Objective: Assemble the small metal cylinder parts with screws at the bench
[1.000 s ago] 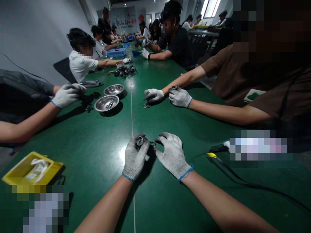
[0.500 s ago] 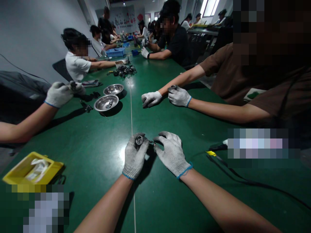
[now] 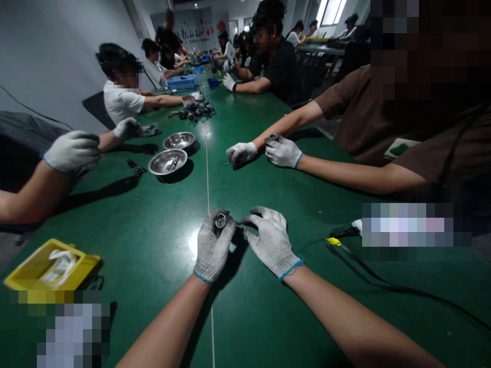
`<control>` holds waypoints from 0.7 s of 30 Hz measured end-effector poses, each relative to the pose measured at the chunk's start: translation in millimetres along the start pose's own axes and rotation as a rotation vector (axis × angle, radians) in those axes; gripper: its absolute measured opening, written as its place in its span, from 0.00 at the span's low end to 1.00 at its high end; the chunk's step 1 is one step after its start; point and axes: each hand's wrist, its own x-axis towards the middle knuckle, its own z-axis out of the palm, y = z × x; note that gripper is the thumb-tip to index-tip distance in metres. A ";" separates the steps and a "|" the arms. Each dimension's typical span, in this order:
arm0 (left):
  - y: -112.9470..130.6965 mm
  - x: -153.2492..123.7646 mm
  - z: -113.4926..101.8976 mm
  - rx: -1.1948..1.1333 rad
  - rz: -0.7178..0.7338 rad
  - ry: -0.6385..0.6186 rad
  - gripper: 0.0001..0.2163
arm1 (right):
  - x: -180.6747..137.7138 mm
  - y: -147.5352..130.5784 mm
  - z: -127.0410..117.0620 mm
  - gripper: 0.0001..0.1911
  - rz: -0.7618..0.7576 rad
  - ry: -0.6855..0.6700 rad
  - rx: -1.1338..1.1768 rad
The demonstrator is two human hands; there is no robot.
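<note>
My left hand (image 3: pixel 211 248), in a grey-white knit glove with a blue cuff, is closed around a small round metal part (image 3: pixel 220 221) with a ring-shaped open end facing up. Just to its right, my right hand (image 3: pixel 270 237), gloved alike, pinches a thin dark piece (image 3: pixel 240 224) between thumb and fingers. This thin piece reaches toward the part in my left hand; whether the two are joined I cannot tell. Both hands are held above the green table (image 3: pixel 161 286), near its pale centre seam.
Two steel bowls (image 3: pixel 168 162) stand ahead on the left, the nearer with small metal parts inside. A yellow bin (image 3: pixel 51 266) is at left. A black cable (image 3: pixel 383 278) with a yellow tag lies at right. Co-workers' gloved hands (image 3: pixel 284 152) rest opposite; a dark heap of parts (image 3: pixel 197 111) lies farther off.
My own hands have barely moved. The left co-worker's gloved hands have drawn apart, one shifting left. The right co-worker's far hand has turned slightly, and a thin piece shows at its fingers.
</note>
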 end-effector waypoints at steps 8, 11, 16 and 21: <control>0.9 0.6 -0.5 0.012 0.036 -0.004 0.13 | 0.6 -0.7 -1.5 0.11 0.004 -0.025 -0.013; 1.1 0.5 -0.6 -0.003 0.031 -0.004 0.13 | 0.5 -0.6 -1.5 0.11 0.002 -0.027 -0.016; 1.3 0.5 0.0 0.010 0.043 0.006 0.13 | 0.4 -0.2 -1.2 0.10 0.003 -0.027 -0.016; 2.0 -0.5 0.1 0.015 0.038 0.023 0.13 | 0.3 0.5 -0.8 0.10 0.001 -0.031 -0.021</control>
